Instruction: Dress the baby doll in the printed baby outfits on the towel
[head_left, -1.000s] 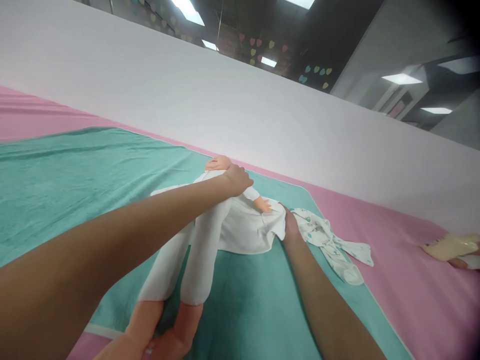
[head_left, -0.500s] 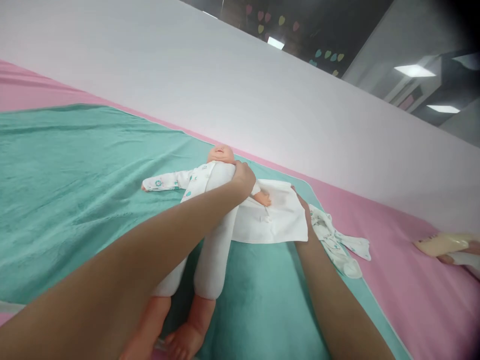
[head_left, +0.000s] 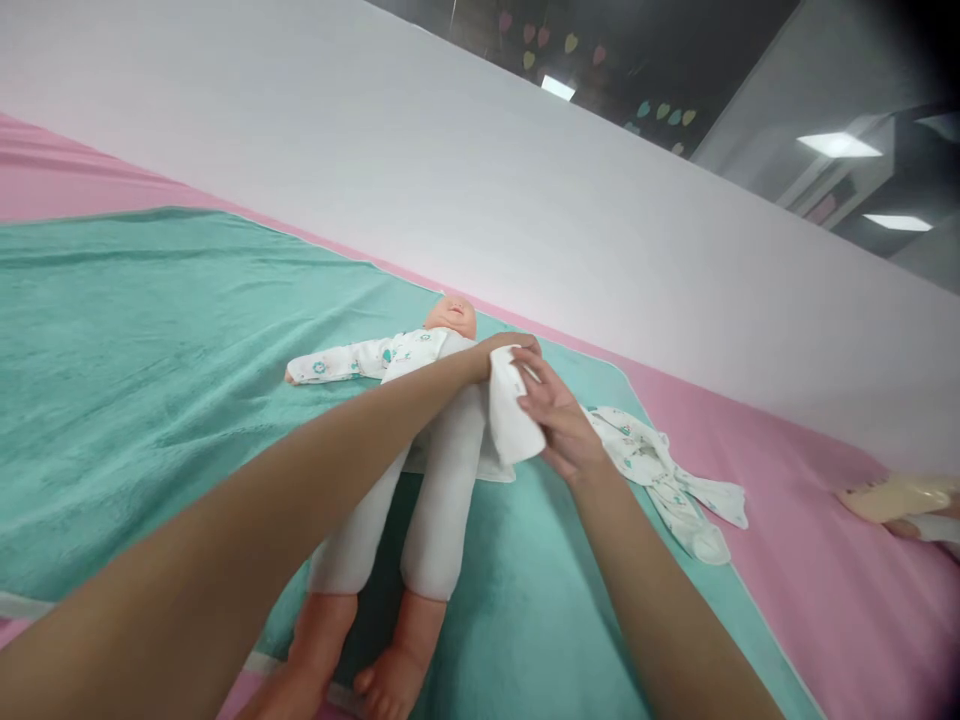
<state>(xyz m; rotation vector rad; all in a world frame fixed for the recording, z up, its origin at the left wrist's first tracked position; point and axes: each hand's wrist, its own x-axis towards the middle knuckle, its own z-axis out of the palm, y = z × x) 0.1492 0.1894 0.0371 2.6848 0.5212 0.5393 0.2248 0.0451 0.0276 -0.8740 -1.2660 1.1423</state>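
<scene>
A baby doll (head_left: pixel 442 540) with a white cloth body lies on its back, its head at the far end. A white baby shirt with a green print (head_left: pixel 412 350) covers its arm on the left side; the shirt's plain white inside shows on the other side. My left hand (head_left: pixel 517 345) reaches across the doll's chest to the shoulder on the right, fingers curled and partly hidden by cloth; what they hold is out of sight. My right hand (head_left: pixel 559 415) grips the shirt's loose side, bunched up against my left hand. The doll's other arm is hidden.
A green blanket (head_left: pixel 150 400) lies under the doll on a pink sheet (head_left: pixel 780 470). Printed baby clothing (head_left: pixel 660 475) lies crumpled to the right. A pale wall panel (head_left: pixel 450 180) rises behind. At the far right edge is part of a beige, limb-like object (head_left: pixel 892 495).
My right hand has brought the shirt's spread side leftward and folded it up to my left hand. The left hand has shifted right from the doll's chest, and the doll's bare arm is now covered.
</scene>
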